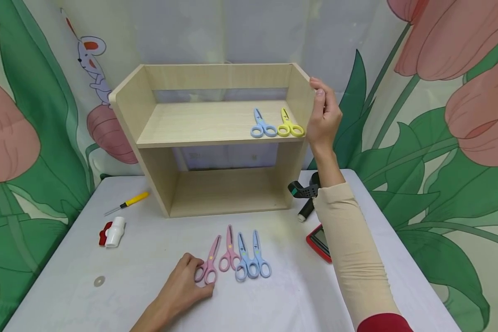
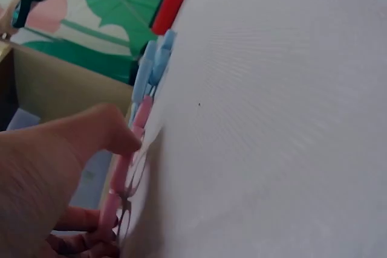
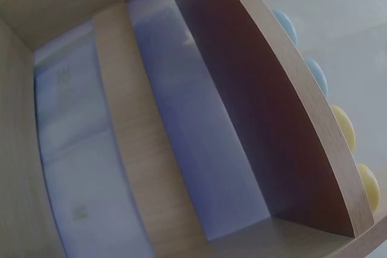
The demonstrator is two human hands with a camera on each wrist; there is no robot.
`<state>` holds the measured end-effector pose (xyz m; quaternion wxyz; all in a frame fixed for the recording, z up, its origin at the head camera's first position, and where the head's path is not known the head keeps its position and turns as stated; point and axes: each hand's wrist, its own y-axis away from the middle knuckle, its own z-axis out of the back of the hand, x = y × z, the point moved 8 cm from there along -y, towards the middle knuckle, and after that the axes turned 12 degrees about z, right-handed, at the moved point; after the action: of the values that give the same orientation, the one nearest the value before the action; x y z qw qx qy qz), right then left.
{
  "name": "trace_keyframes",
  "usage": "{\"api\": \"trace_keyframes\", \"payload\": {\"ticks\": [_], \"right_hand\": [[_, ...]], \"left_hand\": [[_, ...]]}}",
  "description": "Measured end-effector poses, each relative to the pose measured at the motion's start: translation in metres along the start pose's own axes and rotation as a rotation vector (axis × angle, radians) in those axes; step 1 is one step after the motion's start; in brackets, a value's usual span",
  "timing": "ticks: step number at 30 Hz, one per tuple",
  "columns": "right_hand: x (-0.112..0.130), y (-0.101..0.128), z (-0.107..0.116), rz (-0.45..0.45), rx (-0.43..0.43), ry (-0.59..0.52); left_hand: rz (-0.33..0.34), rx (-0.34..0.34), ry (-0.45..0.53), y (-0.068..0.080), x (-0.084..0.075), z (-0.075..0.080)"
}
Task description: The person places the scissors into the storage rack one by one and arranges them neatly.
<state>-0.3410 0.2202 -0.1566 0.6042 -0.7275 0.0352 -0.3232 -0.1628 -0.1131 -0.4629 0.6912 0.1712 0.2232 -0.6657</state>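
Note:
My left hand (image 1: 182, 286) is low over the table, thumb and fingers on either side of the handles of the left pair of pink scissors (image 1: 208, 265). In the left wrist view, the thumb lies against a pink handle (image 2: 121, 170) and the fingers are at its far side. Beside them lie a second pink pair (image 1: 230, 249) and two blue pairs of scissors (image 1: 241, 258), blades toward the shelf. My right hand (image 1: 324, 115) grips the right side panel of a wooden shelf (image 1: 228, 74). On its upper board rest blue scissors (image 1: 262, 124) and yellow scissors (image 1: 289, 124).
Left on the table lie a yellow-handled screwdriver (image 1: 134, 199), a white and red plastic piece (image 1: 115, 232) and a small grey disc (image 1: 99, 281). Near my right forearm are a black cylindrical object (image 1: 305, 210) and a red-edged dark case (image 1: 319, 243).

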Motion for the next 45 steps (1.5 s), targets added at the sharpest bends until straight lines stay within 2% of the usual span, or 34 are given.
{"api": "trace_keyframes", "payload": {"ticks": [3, 6, 10, 13, 16, 20, 22, 25, 30, 34, 39, 45], "right_hand": [[0.001, 0.001, 0.0, 0.006, 0.005, 0.009], [-0.005, 0.001, 0.001, 0.002, 0.008, 0.007], [-0.012, 0.0, 0.003, -0.008, 0.006, -0.006], [-0.014, -0.002, 0.004, -0.017, 0.001, -0.009], [-0.013, -0.003, 0.006, -0.019, -0.004, -0.009], [-0.013, -0.003, 0.007, -0.02, -0.003, -0.012], [-0.013, -0.003, 0.006, -0.024, -0.001, -0.015], [-0.013, -0.002, 0.006, -0.017, 0.002, -0.01], [-0.012, -0.001, 0.003, -0.019, 0.006, -0.008], [-0.011, -0.001, 0.002, 0.005, 0.016, -0.01], [-0.009, -0.001, 0.002, 0.031, 0.019, -0.004], [-0.011, -0.002, 0.002, 0.045, 0.017, 0.002]], "left_hand": [[0.028, -0.016, 0.049, 0.002, 0.004, 0.003], [0.002, -0.053, 0.085, 0.004, 0.001, 0.012], [-0.141, -0.137, 0.127, 0.007, -0.023, 0.041], [-0.253, -0.204, 0.148, 0.006, -0.048, 0.071], [-0.336, -0.274, 0.169, 0.0, -0.074, 0.106], [-0.397, -0.348, 0.19, -0.019, -0.109, 0.149], [-0.399, -0.367, 0.201, -0.035, -0.124, 0.165], [-0.361, -0.371, 0.217, -0.068, -0.142, 0.183], [-0.249, -0.361, 0.176, -0.124, -0.16, 0.193], [-0.192, -0.371, 0.081, -0.154, -0.174, 0.19], [-0.137, -0.355, 0.011, -0.177, -0.191, 0.183], [-0.109, -0.244, -0.04, -0.191, -0.205, 0.176]]}}
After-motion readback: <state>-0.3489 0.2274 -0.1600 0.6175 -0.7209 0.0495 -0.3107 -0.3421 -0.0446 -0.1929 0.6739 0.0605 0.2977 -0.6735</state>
